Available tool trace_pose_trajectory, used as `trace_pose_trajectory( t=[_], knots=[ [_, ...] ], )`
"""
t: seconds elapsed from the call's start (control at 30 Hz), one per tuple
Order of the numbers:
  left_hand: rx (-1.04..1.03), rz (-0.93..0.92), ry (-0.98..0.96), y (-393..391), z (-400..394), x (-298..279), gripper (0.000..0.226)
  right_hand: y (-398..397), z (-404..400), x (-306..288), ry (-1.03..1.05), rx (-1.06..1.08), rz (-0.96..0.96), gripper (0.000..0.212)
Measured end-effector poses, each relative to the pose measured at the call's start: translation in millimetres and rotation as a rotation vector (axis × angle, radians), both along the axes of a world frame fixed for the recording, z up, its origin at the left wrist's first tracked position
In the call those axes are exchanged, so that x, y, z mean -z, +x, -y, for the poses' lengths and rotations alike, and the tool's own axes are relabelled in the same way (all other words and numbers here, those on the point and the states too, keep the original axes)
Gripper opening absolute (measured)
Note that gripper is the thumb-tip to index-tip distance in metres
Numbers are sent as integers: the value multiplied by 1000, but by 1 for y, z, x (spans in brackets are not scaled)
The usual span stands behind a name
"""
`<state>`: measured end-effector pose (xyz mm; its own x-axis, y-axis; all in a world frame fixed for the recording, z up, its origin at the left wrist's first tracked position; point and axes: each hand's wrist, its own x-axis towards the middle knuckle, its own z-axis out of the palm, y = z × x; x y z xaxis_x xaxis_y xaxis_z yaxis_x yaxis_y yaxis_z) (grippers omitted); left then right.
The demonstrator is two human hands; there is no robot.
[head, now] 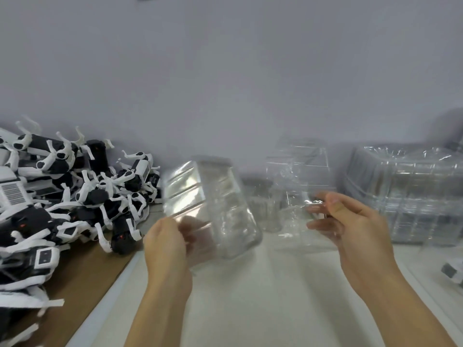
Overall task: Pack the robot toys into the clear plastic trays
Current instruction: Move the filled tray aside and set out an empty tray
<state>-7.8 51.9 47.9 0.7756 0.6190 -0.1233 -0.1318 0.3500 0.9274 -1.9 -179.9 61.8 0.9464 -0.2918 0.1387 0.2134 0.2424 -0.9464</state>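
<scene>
Both hands gripping blurred clear trays
Left hand (166, 242) pinches one clear tray (213, 206); right hand (350, 221) pinches another tray (298, 176), outlines smeared. Barcode label (12, 194) on robot toys (75, 191) unreadable.

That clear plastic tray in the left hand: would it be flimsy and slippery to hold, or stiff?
Probably light and fairly flimsy: the clear tray looks thin-walled, and the left hand holds it up by one edge alone. Its moulded ribs likely lend some stiffness. The glossy surface suggests it could slip, and it might dent if squeezed hard.
</scene>
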Motion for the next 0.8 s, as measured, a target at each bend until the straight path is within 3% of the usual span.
trace_pose_trajectory(
  t=[0.07, 0.13, 0.27, 0.47, 0.67, 0.8],
  knots=[
    [-37, -26, -235, -2, -7, 1, 15, 0, -2, 1, 5, 8, 11, 17],
    [7, 0, -361, 0, -11, 4, 39, 0, -5, 1, 8, 10, 20, 17],
    [86, -167, -117, 7, -15, 18, 90, 0, -4, 2, 16, 18, 27, 17],
    [107, -338, -5, 13, -15, 31, 65, 0, -1, 1, 99, 25, 27, 20],
    [74, -513, 387, 13, -11, 35, 68, 0, 2, 0, 197, 10, 85, 28],
    [-160, -455, 657, 5, -5, 21, 58, -1, 3, 2, 249, -70, 100, 40]
  ],
)
